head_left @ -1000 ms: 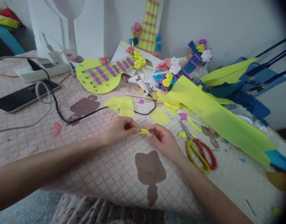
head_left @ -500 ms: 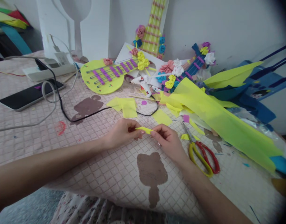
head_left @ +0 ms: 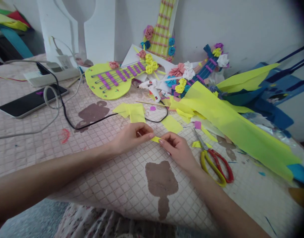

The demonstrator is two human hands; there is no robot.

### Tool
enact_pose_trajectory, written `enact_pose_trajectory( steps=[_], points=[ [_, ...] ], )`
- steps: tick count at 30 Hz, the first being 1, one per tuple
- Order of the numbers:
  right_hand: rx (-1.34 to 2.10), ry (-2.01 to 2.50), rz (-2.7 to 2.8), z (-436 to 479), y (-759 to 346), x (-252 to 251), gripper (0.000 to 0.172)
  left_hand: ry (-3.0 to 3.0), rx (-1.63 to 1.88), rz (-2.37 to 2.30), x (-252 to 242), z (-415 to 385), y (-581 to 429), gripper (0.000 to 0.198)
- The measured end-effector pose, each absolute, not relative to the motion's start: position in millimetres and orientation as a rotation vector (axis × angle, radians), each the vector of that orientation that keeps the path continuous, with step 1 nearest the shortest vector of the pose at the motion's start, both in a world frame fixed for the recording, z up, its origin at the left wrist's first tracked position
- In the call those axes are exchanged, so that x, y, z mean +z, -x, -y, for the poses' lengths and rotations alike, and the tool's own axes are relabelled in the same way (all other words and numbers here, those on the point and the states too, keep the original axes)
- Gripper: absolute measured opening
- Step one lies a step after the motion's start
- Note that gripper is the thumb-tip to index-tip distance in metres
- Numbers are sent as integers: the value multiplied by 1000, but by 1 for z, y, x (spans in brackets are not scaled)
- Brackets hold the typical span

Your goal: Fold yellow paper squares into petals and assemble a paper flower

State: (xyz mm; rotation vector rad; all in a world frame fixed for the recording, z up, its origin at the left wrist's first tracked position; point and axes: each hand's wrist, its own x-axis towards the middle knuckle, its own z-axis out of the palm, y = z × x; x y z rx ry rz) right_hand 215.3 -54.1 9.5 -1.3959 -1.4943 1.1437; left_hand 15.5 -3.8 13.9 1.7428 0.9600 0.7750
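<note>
A small yellow paper strip [head_left: 155, 139] is pinched between both my hands just above the quilted pink cloth [head_left: 112, 178]. My left hand [head_left: 132, 136] grips its left end with curled fingers. My right hand [head_left: 178, 148] pinches the right end with thumb and forefinger. Loose yellow paper squares [head_left: 133, 111] lie just beyond my hands. Scissors with red and yellow handles [head_left: 213, 162] rest on the cloth right of my right hand.
A large yellow sheet [head_left: 231, 129] sprawls at the right over blue material. Paper guitars with flowers [head_left: 117, 77] lean against the back wall beside a white glue gun [head_left: 152, 89]. A black cable [head_left: 67, 119], a phone [head_left: 30, 102] and a power strip [head_left: 50, 74] lie at the left.
Both hands stay together on the strip, with the fingers shifting slightly along it. The view has shifted a little.
</note>
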Motion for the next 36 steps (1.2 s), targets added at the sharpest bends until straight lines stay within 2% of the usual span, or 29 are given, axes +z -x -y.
enact_pose_trajectory(
  steps=[7, 10, 16, 21, 25, 29, 36],
  points=[
    [1159, 1408, 1505, 51, -216, 9, 24, -1751, 769, -933, 7, 2, -19, 22],
    [1067, 1428, 1543, 52, -222, 12, 23, -1742, 754, -955, 8, -1, -14, 21],
    [593, 1633, 1518, 84, -291, 32, 21, -1710, 746, -1075, 10, -10, -9, 19],
    [111, 2108, 1689, 130, -357, 26, 29, -1803, 780, -992, 25, -4, -53, 16],
    [99, 2248, 1818, 144, -365, 11, 36, -1697, 748, -829, 32, 3, -127, 12],
    [79, 2404, 1786, 141, -354, 9, 38, -1734, 800, -843, 19, 4, -187, 5],
    [10, 2365, 1812, 139, -354, 10, 36, -1994, 830, -991, -6, 11, -203, 8]
  ],
)
